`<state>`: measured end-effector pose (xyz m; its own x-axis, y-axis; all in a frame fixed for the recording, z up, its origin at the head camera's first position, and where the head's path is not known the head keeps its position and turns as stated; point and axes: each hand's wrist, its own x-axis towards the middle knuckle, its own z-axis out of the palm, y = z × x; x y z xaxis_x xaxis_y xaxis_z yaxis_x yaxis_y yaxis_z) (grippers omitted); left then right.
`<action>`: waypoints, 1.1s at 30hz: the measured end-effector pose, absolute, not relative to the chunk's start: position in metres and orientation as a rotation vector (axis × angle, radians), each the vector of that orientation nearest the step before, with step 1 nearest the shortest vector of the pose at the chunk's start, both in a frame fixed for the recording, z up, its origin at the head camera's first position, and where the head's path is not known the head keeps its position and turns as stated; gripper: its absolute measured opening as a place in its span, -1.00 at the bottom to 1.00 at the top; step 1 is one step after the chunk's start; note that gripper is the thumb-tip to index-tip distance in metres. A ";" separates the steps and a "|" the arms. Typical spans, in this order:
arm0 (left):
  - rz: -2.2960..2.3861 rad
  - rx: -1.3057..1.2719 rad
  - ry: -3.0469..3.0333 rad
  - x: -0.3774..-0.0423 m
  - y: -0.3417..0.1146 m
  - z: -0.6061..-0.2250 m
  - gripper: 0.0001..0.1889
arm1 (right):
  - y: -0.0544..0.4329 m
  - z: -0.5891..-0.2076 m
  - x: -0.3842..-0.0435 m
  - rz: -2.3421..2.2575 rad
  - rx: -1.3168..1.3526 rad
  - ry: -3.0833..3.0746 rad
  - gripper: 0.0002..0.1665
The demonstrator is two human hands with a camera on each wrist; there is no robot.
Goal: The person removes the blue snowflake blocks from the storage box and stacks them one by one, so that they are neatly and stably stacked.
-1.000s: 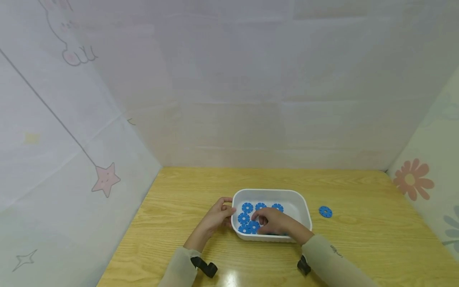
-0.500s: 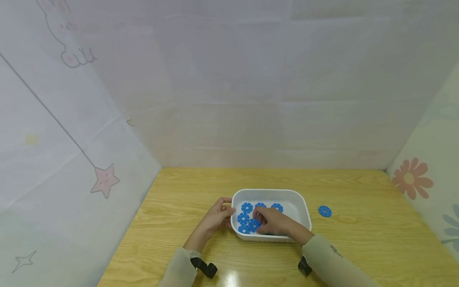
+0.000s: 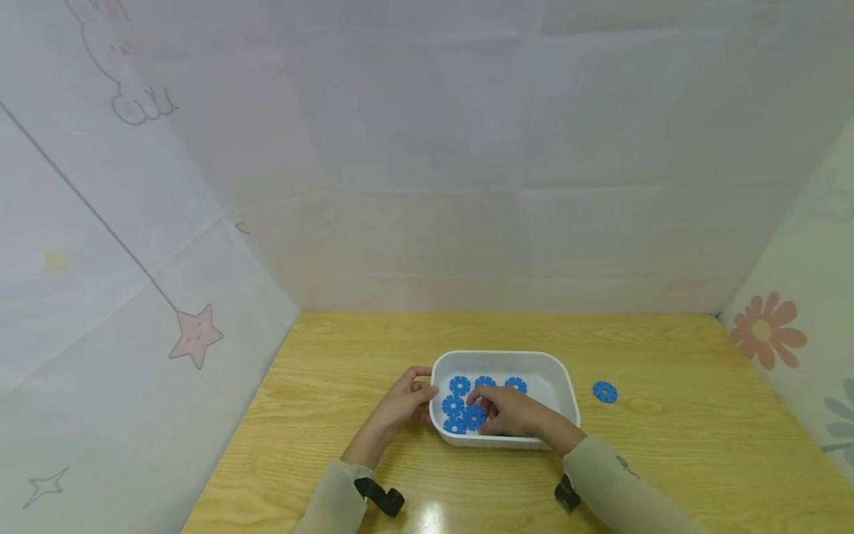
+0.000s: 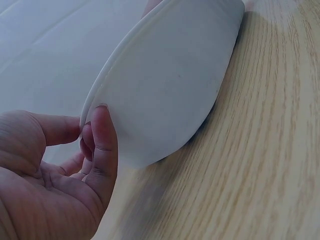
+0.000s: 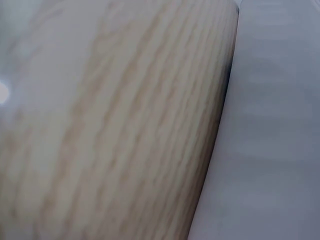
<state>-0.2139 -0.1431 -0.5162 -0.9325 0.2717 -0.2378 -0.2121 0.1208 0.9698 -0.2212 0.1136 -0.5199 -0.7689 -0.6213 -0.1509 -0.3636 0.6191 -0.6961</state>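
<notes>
A white plastic bin (image 3: 540, 360) stands on the table, with several blue notched discs (image 3: 459, 386) lying flat inside, mostly at its left. My left hand (image 3: 403, 404) pinches the bin's left rim, thumb over the edge and fingers against the outer wall, as the left wrist view also shows. Inside the bin, my right hand (image 3: 510, 412) pinches one blue notched disc (image 3: 470, 417) by its right side, between thumb and forefinger. That disc overlaps another at the front left. The right wrist view shows only wood and the bin's outer wall (image 5: 270, 130); the hand is hidden there.
One loose blue disc (image 3: 605, 392) lies on the wooden table (image 3: 680, 445) to the right of the bin. Printed cloth walls (image 3: 427, 185) close in the table at the back and both sides.
The disc at my right fingers has shifted slightly up and right, uncovering more of the disc beneath. My right forefinger drew in, then stretched out again. The left hand stays on the rim.
</notes>
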 end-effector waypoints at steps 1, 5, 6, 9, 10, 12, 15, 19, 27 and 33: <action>1.869 0.057 2.050 -0.214 -0.143 -0.516 -0.50 | 0.114 -0.519 -0.221 -0.939 -0.786 2.465 -0.50; 1.861 0.054 2.058 -0.212 -0.143 -0.513 -0.50 | 0.113 -0.520 -0.221 -0.931 -0.789 2.470 -0.51; 1.860 0.053 2.059 -0.212 -0.143 -0.513 -0.50 | 0.113 -0.520 -0.221 -0.932 -0.789 2.472 -0.52; 1.860 0.066 2.067 -0.211 -0.143 -0.512 -0.49 | 0.112 -0.520 -0.221 -0.932 -0.788 2.478 -0.53; 1.861 0.066 2.068 -0.211 -0.143 -0.512 -0.49 | 0.112 -0.520 -0.221 -0.933 -0.788 2.479 -0.53; 1.865 0.070 2.069 -0.211 -0.143 -0.512 -0.49 | 0.112 -0.520 -0.221 -0.929 -0.796 2.484 -0.53; 1.871 0.074 2.067 -0.212 -0.143 -0.513 -0.50 | 0.112 -0.521 -0.222 -0.915 -0.818 2.499 -0.54; 1.872 0.077 2.072 -0.211 -0.143 -0.513 -0.50 | 0.114 -0.521 -0.224 -0.925 -0.819 2.525 -0.53; 1.870 0.071 2.087 -0.210 -0.143 -0.512 -0.50 | 0.121 -0.512 -0.221 -1.057 -0.850 2.614 -0.53; 1.873 0.077 2.091 -0.209 -0.143 -0.511 -0.50 | 0.130 -0.503 -0.217 -1.107 -0.825 2.682 -0.52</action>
<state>-0.2086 -0.1431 -0.5108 -0.9435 0.2579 -0.2083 -0.1788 0.1333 0.9748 -0.2166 0.1304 -0.5028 -0.8431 -0.5305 0.0886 -0.4385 0.5827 -0.6842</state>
